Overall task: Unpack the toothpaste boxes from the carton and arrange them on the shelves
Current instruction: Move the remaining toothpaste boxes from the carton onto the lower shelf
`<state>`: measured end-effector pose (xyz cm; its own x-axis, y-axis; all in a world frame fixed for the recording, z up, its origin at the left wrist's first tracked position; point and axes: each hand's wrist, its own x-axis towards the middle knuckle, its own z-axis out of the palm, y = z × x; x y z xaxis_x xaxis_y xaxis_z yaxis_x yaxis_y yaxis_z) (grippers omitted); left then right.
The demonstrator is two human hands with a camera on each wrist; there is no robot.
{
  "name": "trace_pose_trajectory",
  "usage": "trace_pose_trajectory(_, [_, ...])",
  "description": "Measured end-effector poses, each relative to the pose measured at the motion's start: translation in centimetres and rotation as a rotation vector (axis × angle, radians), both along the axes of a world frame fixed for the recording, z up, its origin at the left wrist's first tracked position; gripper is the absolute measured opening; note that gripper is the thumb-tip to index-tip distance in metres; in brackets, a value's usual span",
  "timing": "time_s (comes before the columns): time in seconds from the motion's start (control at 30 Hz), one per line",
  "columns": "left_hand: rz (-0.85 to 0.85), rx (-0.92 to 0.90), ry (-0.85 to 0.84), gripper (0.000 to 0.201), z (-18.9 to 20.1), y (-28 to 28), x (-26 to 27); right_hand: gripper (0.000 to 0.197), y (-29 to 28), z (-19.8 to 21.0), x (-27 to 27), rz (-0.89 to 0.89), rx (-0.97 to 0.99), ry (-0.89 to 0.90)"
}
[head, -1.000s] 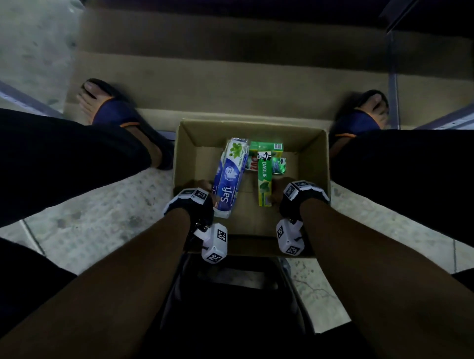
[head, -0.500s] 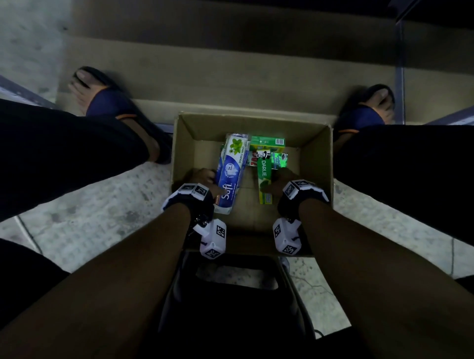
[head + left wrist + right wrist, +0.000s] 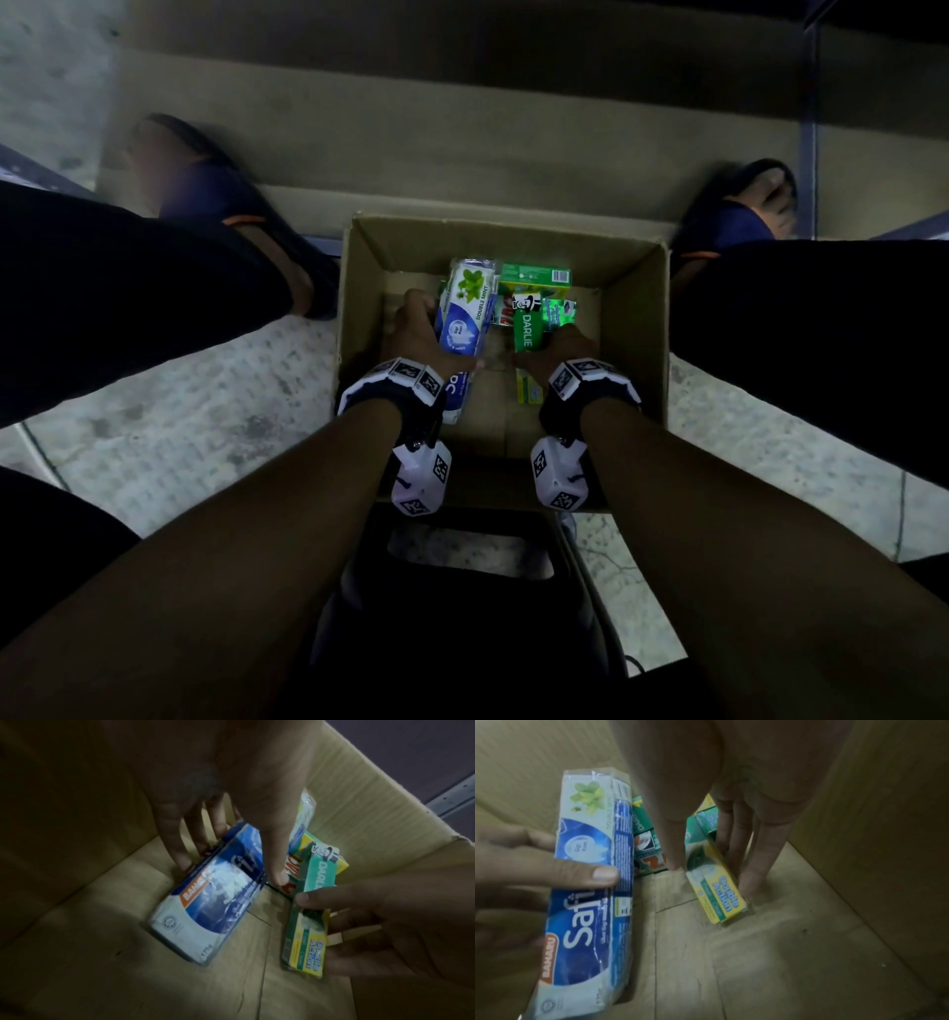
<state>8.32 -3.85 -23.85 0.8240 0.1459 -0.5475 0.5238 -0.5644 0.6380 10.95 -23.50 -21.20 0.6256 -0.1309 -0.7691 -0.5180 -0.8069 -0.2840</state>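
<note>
Both hands are down inside the open brown cardboard carton (image 3: pixel 637 329), centre of the head view. Left hand (image 3: pixel 416 334) holds the blue-and-white plastic-wrapped Safi toothpaste pack (image 3: pixel 464 318): thumb (image 3: pixel 588 876) pressed on its printed side face, fingers (image 3: pixel 177 841) extended down along the opposite edge, so the pack is clamped between them, tilted with its far end raised. Right hand (image 3: pixel 557 354) holds the slim green-and-yellow Darlie toothpaste box (image 3: pixel 528 334): thumb (image 3: pixel 318 897) on one long edge, fingers (image 3: pixel 754 862) on the other side, nearly straight, tips touching the carton floor. That box's near end lies on the carton floor. Just behind, against the far wall, several more green toothpaste boxes (image 3: pixel 534 275) lie stacked, one showing red lettering; their count is unclear.

The carton stands on a pale speckled floor (image 3: pixel 195 421). A tan shelf board (image 3: pixel 462 154) runs across the upper frame. Dark sandalled feet sit either side of the carton, at upper left (image 3: pixel 226 205) and upper right (image 3: pixel 739 205). A dark stool seat (image 3: pixel 462 606) shows at lower centre.
</note>
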Motion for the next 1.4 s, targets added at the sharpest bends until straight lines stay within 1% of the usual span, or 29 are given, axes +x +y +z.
trace_pose_trajectory(0.13, [-0.019,0.064,-0.039,0.088,0.4,-0.7,0.3,0.070,0.1,0.1,-0.3,-0.027,-0.002,-0.013])
trace_pose_trajectory(0.27, [-0.023,0.093,-0.051,0.085,0.8,-1.3,0.4,0.070,0.0,0.2,-0.4,-0.014,0.000,-0.026])
trace_pose_trajectory(0.43, [-0.047,0.094,0.020,0.098,1.1,-1.2,0.7,0.067,-0.1,-0.3,-0.3,-0.022,0.016,-0.021])
trace_pose_trajectory(0.63, [-0.088,0.060,0.061,0.091,1.0,-0.9,0.9,0.068,-0.3,-0.9,-0.2,-0.033,0.022,-0.041])
trace_pose_trajectory(0.77, [-0.134,0.048,0.116,0.100,1.5,-0.4,0.8,0.067,-0.6,-0.4,-0.1,-0.003,0.032,-0.070])
trace_pose_trajectory(0.83, [-0.145,0.037,0.119,0.100,2.1,-0.2,0.8,0.062,-0.7,0.1,0.0,0.031,0.028,-0.087])
trace_pose_trajectory(0.93, [-0.133,0.022,0.103,0.099,3.4,-0.1,0.9,0.061,-0.7,1.2,0.3,0.059,0.027,-0.107])
trace_pose_trajectory(1.03, [-0.122,0.011,0.065,0.094,5.3,0.1,0.9,0.059,-0.6,2.7,0.6,0.047,0.044,-0.140])
trace_pose_trajectory(1.13, [-0.139,0.037,0.016,0.080,7.5,0.2,0.6,0.054,-0.3,4.4,0.7,0.067,0.038,-0.186])
trace_pose_trajectory(1.17, [-0.134,0.047,0.003,0.078,8.3,0.3,0.5,0.052,-0.2,4.9,0.7,0.073,0.031,-0.211])
trace_pose_trajectory(1.3, [-0.124,0.057,-0.064,0.078,11.4,0.4,0.3,0.056,0.1,7.5,0.4,0.078,0.015,-0.262])
trace_pose_trajectory(1.4, [-0.125,0.066,-0.112,0.079,13.7,0.3,0.2,0.048,0.2,9.8,0.1,0.089,-0.011,-0.297])
